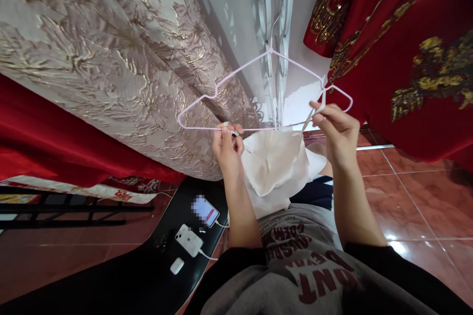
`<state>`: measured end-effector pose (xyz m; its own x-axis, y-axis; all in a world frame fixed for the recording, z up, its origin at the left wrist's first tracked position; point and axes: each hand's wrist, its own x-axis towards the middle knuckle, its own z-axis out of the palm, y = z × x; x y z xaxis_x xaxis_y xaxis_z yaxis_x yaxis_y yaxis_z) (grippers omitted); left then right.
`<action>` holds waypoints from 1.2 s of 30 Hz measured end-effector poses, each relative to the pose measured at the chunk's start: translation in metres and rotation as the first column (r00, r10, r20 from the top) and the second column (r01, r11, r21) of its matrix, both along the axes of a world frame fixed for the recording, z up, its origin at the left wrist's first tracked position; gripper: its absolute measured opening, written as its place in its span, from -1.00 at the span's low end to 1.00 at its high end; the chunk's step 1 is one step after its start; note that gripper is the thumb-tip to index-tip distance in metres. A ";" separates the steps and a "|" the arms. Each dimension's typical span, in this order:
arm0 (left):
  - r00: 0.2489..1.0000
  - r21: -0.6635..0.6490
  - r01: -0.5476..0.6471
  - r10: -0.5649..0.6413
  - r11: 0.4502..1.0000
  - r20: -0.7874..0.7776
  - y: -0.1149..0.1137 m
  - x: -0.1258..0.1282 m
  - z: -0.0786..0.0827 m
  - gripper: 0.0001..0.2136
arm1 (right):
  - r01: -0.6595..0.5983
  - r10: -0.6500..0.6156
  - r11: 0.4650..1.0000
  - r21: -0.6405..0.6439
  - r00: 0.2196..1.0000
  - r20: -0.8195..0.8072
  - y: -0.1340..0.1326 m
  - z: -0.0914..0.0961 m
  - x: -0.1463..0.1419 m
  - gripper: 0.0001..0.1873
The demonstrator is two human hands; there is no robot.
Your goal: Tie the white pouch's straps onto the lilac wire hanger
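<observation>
A pale pink clothes hanger is up in front of me, its metal hook pointing away. Below its bottom bar hangs a cream-white garment with thin straps. My left hand is closed around the bottom bar, with a bit of white strap at its fingers. Near the hanger's right notch, my right hand pinches a white strap that loops over the hanger's arm. Part of the garment rests by my lap.
Gold-patterned beige fabric hangs at left, red embroidered cloth at right. White metal rails stand behind the hanger. A black bench holds two phones with cables, a phone and another, plus a white case.
</observation>
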<state>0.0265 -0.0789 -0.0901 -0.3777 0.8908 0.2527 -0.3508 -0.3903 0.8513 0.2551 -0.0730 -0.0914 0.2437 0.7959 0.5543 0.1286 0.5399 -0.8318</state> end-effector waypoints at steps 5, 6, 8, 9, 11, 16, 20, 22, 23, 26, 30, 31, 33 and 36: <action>0.997 0.009 0.071 -0.071 0.997 0.006 -0.002 -0.009 0.003 -0.60 | 0.133 -0.111 0.955 0.266 0.989 -0.096 0.029 0.016 0.025 -0.59; 0.997 0.011 0.072 -0.072 0.997 0.006 -0.003 -0.011 0.004 -0.60 | 0.173 -0.136 0.936 0.307 0.981 -0.139 0.033 0.012 0.032 -0.55; 0.998 0.014 0.069 -0.069 0.998 0.013 -0.004 -0.012 0.005 -0.61 | 0.261 -0.181 0.898 0.355 0.953 -0.242 0.036 -0.001 0.046 -0.50; 0.997 0.014 0.070 -0.070 0.997 0.017 -0.005 -0.013 0.005 -0.62 | 0.308 -0.208 0.882 0.355 0.933 -0.292 0.034 -0.009 0.050 -0.49; 0.996 0.013 0.081 -0.081 0.997 0.022 -0.004 -0.011 0.003 -0.64 | 0.399 -0.279 0.855 0.330 0.892 -0.355 0.022 -0.023 0.052 -0.52; 0.988 -0.011 0.137 -0.136 0.990 0.070 -0.001 0.007 -0.002 -0.65 | 0.264 -0.273 0.932 0.250 0.962 0.004 -0.009 -0.026 0.015 -0.71; 0.999 -0.029 0.022 -0.021 0.999 0.033 -0.004 0.016 -0.006 -0.69 | -0.032 -0.025 0.994 0.104 0.862 0.507 0.001 -0.017 -0.017 -0.71; 0.996 -0.050 -0.073 0.070 0.996 -0.046 -0.007 0.009 -0.007 -0.74 | -0.064 0.007 0.995 0.080 0.821 0.571 0.007 -0.019 -0.022 -0.74; 0.988 -0.048 -0.137 0.132 0.989 -0.081 -0.008 0.002 -0.008 -0.77 | -0.069 0.008 0.994 0.084 0.820 0.572 0.008 -0.021 -0.023 -0.74; 0.889 0.068 -0.432 0.438 0.899 -0.137 -0.009 -0.028 -0.007 -0.83 | -0.051 -0.028 0.990 0.134 0.848 0.529 0.005 -0.026 -0.017 -0.75; 0.697 0.339 -0.622 0.696 0.706 -0.170 -0.005 -0.065 0.006 -0.85 | -0.038 -0.053 0.987 0.159 0.846 0.530 -0.002 -0.025 -0.009 -0.77; 0.700 0.387 -0.580 0.682 0.717 -0.212 -0.004 -0.070 0.012 -0.85 | -0.038 -0.054 0.987 0.159 0.841 0.539 -0.003 -0.024 -0.008 -0.78; 0.734 0.415 -0.417 0.569 0.809 -0.371 -0.001 -0.073 0.027 -0.84 | -0.039 -0.056 0.987 0.158 0.833 0.551 -0.004 -0.021 -0.006 -0.79; 0.698 0.290 -0.143 0.304 0.946 -0.648 0.007 -0.066 0.051 -0.74 | -0.024 -0.060 0.989 0.143 0.830 0.554 -0.005 -0.021 -0.006 -0.82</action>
